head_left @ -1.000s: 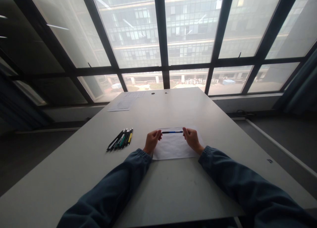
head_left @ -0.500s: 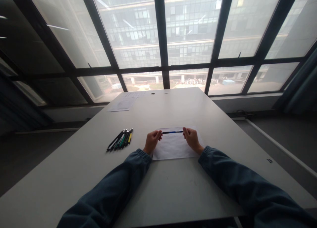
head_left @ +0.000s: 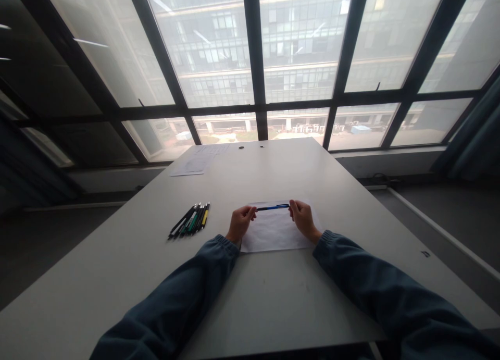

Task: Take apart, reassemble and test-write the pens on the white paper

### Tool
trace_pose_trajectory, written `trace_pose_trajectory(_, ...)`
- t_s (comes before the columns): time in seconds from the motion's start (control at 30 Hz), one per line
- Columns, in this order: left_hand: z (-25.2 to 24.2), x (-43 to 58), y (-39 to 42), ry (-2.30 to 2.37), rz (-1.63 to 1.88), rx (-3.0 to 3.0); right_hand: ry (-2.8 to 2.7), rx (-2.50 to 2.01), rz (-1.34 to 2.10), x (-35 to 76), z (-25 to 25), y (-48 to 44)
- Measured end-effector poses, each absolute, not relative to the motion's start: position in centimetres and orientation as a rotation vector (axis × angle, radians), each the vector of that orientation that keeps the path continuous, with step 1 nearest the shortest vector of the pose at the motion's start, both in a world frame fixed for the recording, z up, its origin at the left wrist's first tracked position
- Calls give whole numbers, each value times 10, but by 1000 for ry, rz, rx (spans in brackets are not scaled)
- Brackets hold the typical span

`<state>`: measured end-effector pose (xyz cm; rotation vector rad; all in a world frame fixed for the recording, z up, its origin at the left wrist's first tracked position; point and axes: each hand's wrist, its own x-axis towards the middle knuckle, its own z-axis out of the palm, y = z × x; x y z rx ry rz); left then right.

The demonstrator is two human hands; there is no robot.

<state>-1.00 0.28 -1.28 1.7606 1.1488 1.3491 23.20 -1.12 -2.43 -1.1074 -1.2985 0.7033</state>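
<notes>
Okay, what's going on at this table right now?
A person in dark blue sleeves holds a blue pen by its two ends, left hand on one end, right hand on the other, over a white sheet of paper on the table. A bunch of pens lies off to their left.

A person's left hand (head_left: pixel 239 222) and right hand (head_left: pixel 302 218) pinch opposite ends of a blue pen (head_left: pixel 273 207), held level above a white sheet of paper (head_left: pixel 273 232) on a grey table (head_left: pixel 273 297). More pens (head_left: pixel 190 220) lie bundled left of the left hand.
</notes>
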Motion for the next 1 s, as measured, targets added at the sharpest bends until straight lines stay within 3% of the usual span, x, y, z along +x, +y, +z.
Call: trace_pose_trajectory(1.0,-15,-10,5,1152,1394,1763,-1194,-962,922,229,-17,-14)
